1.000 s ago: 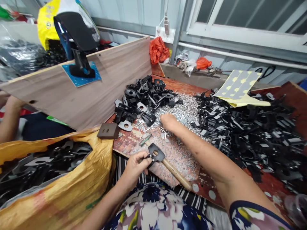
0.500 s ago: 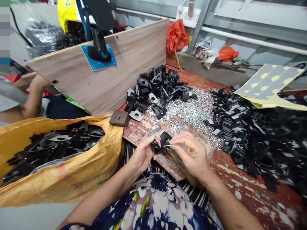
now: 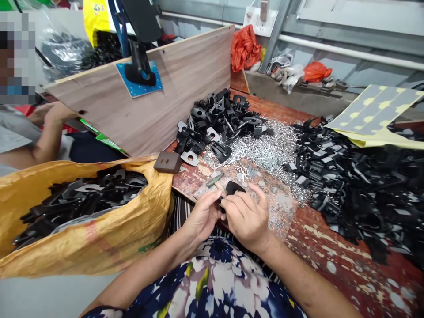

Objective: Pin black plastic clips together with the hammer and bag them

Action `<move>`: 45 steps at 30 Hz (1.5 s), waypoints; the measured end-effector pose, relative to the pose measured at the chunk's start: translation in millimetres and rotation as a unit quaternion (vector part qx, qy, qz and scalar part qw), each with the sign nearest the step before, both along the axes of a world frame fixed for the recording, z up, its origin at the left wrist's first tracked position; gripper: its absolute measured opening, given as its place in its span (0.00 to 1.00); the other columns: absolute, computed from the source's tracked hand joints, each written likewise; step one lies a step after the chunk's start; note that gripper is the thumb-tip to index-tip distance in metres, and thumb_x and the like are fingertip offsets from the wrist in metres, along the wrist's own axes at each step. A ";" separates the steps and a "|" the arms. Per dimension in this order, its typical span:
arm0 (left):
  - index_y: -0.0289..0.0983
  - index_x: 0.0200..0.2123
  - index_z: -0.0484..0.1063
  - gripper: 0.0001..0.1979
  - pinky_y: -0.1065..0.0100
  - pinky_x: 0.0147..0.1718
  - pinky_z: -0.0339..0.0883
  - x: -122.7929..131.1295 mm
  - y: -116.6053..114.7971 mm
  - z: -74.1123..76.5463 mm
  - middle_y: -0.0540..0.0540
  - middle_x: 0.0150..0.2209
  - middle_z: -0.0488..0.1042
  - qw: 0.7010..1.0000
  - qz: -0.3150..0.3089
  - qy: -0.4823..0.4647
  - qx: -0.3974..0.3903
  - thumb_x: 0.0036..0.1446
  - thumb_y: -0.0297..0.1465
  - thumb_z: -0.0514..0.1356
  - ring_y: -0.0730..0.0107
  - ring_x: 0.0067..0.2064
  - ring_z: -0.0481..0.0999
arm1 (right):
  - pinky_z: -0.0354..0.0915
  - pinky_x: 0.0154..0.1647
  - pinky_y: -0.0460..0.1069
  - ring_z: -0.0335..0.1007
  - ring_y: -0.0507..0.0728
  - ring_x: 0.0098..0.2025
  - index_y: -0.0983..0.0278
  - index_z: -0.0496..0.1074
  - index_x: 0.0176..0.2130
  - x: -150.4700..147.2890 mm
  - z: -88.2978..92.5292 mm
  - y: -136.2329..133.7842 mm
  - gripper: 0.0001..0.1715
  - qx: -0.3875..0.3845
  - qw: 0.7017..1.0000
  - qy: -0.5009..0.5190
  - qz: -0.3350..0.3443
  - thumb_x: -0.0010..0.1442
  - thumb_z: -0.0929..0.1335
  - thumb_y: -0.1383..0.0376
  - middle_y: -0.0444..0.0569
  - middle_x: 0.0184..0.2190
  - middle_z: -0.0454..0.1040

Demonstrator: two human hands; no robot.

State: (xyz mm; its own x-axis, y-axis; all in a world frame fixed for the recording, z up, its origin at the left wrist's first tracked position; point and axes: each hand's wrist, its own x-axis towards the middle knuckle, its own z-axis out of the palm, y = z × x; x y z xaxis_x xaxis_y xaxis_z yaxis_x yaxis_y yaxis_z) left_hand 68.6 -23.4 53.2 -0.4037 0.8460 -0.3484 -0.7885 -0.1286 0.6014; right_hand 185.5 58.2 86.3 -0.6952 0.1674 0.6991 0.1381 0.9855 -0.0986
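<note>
My left hand (image 3: 203, 214) is closed round a small black plastic part (image 3: 234, 187) at the table's front edge. The fingers of my right hand (image 3: 247, 216) are curled over the same part from the right and press against it; its index finger sticks up. Both hands cover most of the part, and only its flat black end shows. No metal pin is visible between the fingers. Just beyond, a small hammer (image 3: 215, 179) with a greenish head lies on the table, its handle partly behind the hands.
Loose metal pins (image 3: 268, 145) spread between a pile of black parts (image 3: 218, 117) and a larger pile (image 3: 357, 185) at right. A yellow sack (image 3: 132, 225) of black parts stands at left, near a brown block (image 3: 168, 162). A wooden board (image 3: 149, 104) separates another person's arm (image 3: 54, 128).
My right hand has moved left onto the black plastic part, and the thin metal pin it held is out of sight. The view has shifted slightly, uncovering more of the hammer.
</note>
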 end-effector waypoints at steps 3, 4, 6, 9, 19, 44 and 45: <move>0.36 0.28 0.71 0.14 0.76 0.19 0.63 1.3 -3.3 4.5 0.54 0.26 0.67 1.000 -0.002 0.013 -0.026 0.50 0.35 0.72 0.77 0.24 0.66 | 0.54 0.65 0.60 0.76 0.55 0.40 0.55 0.73 0.41 2.6 -5.1 -2.4 0.13 -0.024 0.998 -0.056 0.002 0.65 0.64 0.72 0.40 0.36 0.82; 0.36 0.27 0.70 0.15 0.76 0.19 0.63 1.1 -6.1 6.5 0.55 0.25 0.66 0.999 -0.012 0.022 -0.033 0.50 0.35 0.72 0.78 0.23 0.65 | 0.54 0.65 0.61 0.76 0.55 0.41 0.54 0.73 0.41 4.2 -6.7 -2.7 0.13 -0.044 0.997 -0.067 0.008 0.65 0.64 0.72 0.40 0.37 0.82; 0.35 0.29 0.70 0.16 0.75 0.21 0.66 0.3 -14.8 9.5 0.53 0.26 0.66 0.998 -0.042 0.040 -0.032 0.51 0.38 0.72 0.78 0.24 0.65 | 0.53 0.65 0.62 0.76 0.55 0.41 0.54 0.73 0.39 7.2 -9.4 -3.4 0.11 -0.083 0.994 -0.066 0.006 0.65 0.65 0.71 0.40 0.37 0.82; 0.37 0.34 0.69 0.18 0.75 0.24 0.69 -1.9 -35.5 8.8 0.52 0.31 0.68 0.994 -0.063 0.084 -0.014 0.50 0.39 0.73 0.77 0.27 0.67 | 0.54 0.64 0.63 0.75 0.55 0.40 0.56 0.73 0.37 8.2 -11.5 -6.8 0.10 -0.106 0.994 -0.041 -0.005 0.65 0.66 0.71 0.41 0.36 0.82; 0.40 0.52 0.69 0.19 0.74 0.18 0.56 -43.1 -91.1 -8.1 0.51 0.30 0.69 0.891 -0.038 0.404 -0.205 0.68 0.46 0.53 0.74 0.23 0.63 | 0.64 0.35 0.54 0.70 0.62 0.38 0.63 0.69 0.37 23.9 -33.8 17.3 0.11 -0.079 0.940 -0.305 -0.132 0.66 0.68 0.58 0.56 0.36 0.73; 0.40 0.27 0.67 0.21 0.67 0.30 0.56 -43.3 -47.4 -56.7 0.52 0.23 0.66 0.833 0.046 0.505 -0.222 0.70 0.43 0.48 0.68 0.27 0.66 | 0.73 0.30 0.49 0.75 0.54 0.28 0.58 0.54 0.73 56.0 -26.3 6.2 0.33 -0.183 0.960 -0.214 0.000 0.72 0.61 0.65 0.50 0.34 0.80; 0.40 0.27 0.67 0.21 0.67 0.30 0.56 -43.0 -47.3 -57.5 0.52 0.23 0.66 0.835 0.047 0.502 -0.222 0.70 0.43 0.48 0.68 0.27 0.66 | 0.72 0.27 0.49 0.74 0.54 0.26 0.58 0.56 0.72 56.4 -26.3 5.0 0.32 -0.183 0.956 -0.229 -0.004 0.72 0.61 0.65 0.49 0.33 0.80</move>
